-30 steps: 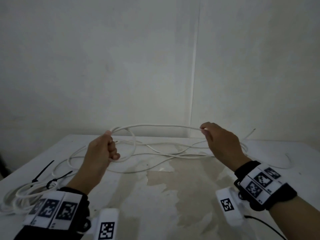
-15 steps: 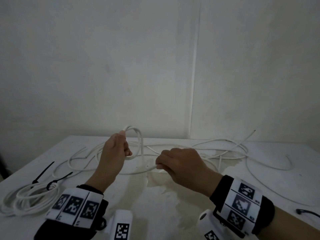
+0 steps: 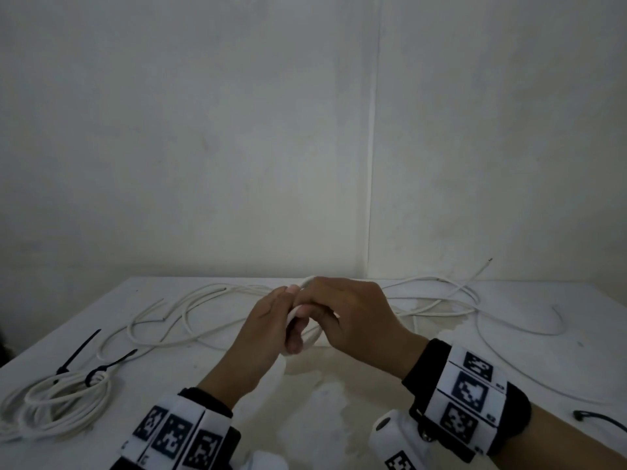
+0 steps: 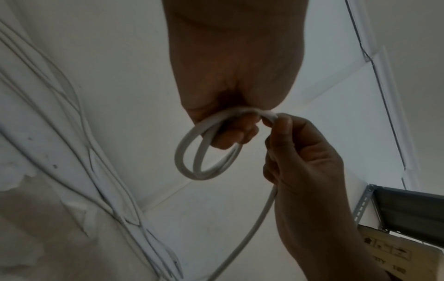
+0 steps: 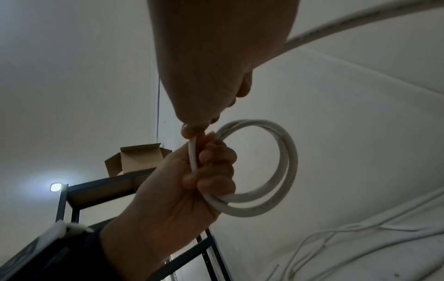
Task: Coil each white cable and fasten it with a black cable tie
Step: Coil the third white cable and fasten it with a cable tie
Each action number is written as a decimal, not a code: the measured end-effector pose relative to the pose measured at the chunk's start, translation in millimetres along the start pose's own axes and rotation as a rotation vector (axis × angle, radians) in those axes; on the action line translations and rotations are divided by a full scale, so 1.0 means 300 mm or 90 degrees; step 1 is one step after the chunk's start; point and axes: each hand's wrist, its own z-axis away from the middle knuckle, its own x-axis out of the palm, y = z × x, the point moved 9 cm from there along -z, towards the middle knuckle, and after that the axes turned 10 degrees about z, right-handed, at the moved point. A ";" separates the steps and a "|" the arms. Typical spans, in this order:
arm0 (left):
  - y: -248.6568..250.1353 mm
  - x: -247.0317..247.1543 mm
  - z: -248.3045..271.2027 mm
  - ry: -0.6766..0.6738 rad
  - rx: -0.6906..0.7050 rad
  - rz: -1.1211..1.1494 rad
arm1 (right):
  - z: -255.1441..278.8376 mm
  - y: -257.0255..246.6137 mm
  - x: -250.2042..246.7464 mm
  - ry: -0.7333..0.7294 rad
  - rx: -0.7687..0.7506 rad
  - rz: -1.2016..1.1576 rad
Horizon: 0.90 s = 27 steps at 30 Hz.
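You're coiling: your left hand (image 3: 271,329) is clenching two small loops of white cable (image 5: 271,167) above the table (image 3: 339,418), your right hand (image 3: 353,317) is pinching the next turn. Feed more slack in, I'd say.

loose cable (image 3: 190,320) sprawls behind — bundle (image 3: 57,401) left

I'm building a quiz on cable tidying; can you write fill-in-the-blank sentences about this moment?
1. The left hand grips a small coil of ____ loops.
2. The right hand pinches the white cable beside the ____ hand.
3. The finished bundle lying on the table is fastened with ____ cable ties.

Missing words: two; left; black
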 end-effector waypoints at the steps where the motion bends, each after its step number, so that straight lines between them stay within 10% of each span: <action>1: -0.004 0.009 0.002 -0.013 -0.024 0.026 | -0.002 0.008 -0.009 0.004 0.008 -0.008; 11: -0.025 0.075 0.019 -0.110 -0.141 0.107 | -0.015 0.122 -0.026 -0.097 0.137 -0.040; 27: -0.015 0.029 0.006 -0.024 -0.128 0.216 | 0.041 0.152 0.051 -0.305 0.378 -0.374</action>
